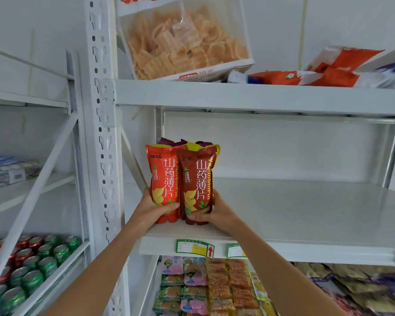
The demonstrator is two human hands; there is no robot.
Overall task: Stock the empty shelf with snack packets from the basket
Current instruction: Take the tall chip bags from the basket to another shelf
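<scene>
The snack packets (182,183) are gripped low between the left hand (155,208) and right hand (217,210), upright on the shelf (305,213) edge. They are judged light, slippery and crushable, best held gently

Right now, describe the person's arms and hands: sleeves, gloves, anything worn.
Both hands are bare: the left hand and right hand show no gloves and no rings. The left forearm and right forearm are uncovered to the frame's edge, with no sleeve, watch or bracelet in view.

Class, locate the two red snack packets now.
Head view: the red packets stand at the front left corner of the empty shelf, between the left hand and right hand.
</scene>
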